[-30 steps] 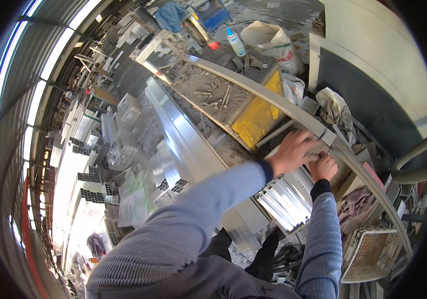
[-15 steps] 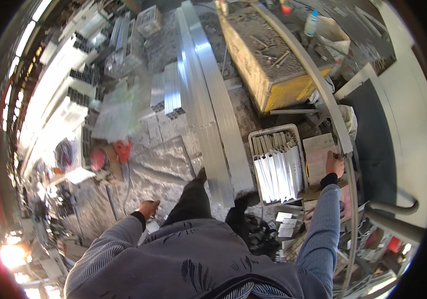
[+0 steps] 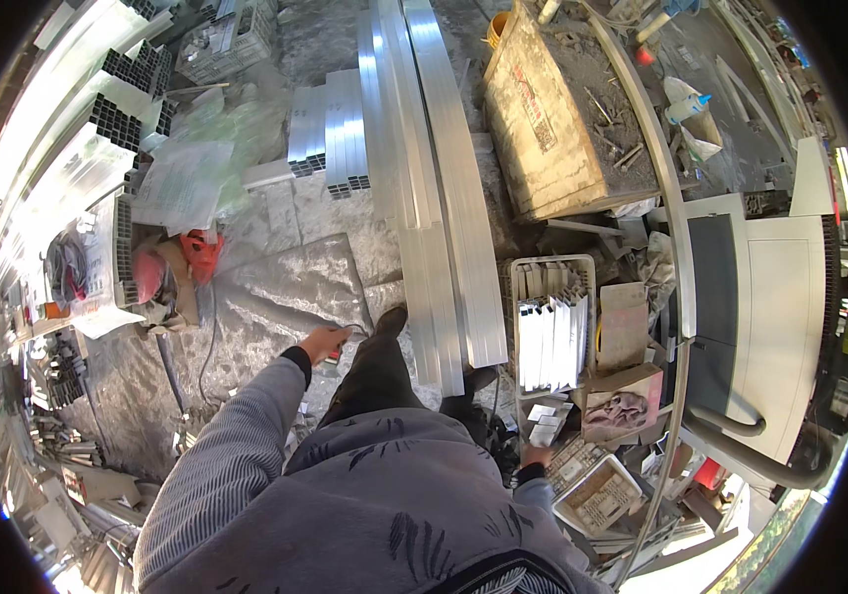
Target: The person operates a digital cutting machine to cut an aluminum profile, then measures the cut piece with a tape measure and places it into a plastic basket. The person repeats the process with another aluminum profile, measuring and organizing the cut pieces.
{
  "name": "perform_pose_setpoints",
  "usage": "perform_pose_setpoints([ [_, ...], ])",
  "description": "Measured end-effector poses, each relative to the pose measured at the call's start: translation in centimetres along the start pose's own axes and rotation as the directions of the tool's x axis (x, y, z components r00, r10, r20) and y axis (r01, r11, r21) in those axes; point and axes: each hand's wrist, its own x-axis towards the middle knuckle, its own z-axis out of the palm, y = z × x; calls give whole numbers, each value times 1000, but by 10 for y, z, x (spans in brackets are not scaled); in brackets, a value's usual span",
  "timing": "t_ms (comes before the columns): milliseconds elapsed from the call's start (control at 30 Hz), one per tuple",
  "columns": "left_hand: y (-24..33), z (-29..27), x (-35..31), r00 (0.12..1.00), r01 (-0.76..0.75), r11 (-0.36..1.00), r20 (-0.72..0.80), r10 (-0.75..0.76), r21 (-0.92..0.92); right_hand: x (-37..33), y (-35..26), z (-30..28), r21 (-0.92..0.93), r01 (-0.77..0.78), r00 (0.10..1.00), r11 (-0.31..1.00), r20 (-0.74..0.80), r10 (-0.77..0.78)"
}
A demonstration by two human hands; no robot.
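Observation:
My left hand (image 3: 324, 345) is held out ahead of my left thigh, its fingers closed. A small red and dark thing shows beneath the fingers, too small to name. My right hand (image 3: 535, 455) hangs low beside my right hip, next to small pale flat pieces (image 3: 548, 423); its fingers are hard to make out. Ahead of my feet lie long silver metal profiles (image 3: 429, 267). On their right stands a pale crate (image 3: 593, 327) packed with upright white strips (image 3: 550, 342).
A dirty yellow-sided bin (image 3: 543, 139) holds debris at the far right. Curved metal rail (image 3: 679, 228) runs past a white and grey machine (image 3: 785, 327). Cardboard boxes (image 3: 624, 406) and a scrap-filled tray (image 3: 597, 495) sit nearby. Stacked square tubes (image 3: 112, 119) line the left.
My right hand has left the spot by the metal rail and cardboard box and dropped back near my hip. My left hand has come forward. The whole view has shifted.

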Motion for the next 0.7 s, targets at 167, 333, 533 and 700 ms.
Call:
perform_pose_setpoints([
  [167,-7,-73,8,975,223,973,4,-224,52,-87,-41,5,-75,452,824,889,418,-384],
  [333,-41,-99,18,986,151,901,-127,-108,406,-83,-114,-38,704,-231,917,672,389,-92],
  [533,-36,-81,33,989,49,700,63,-133,713,-97,-173,-86,848,-363,918,385,397,-9],
  [700,22,-57,50,990,-94,702,141,-9,706,-124,-175,-70,804,-341,911,487,411,-41],
])
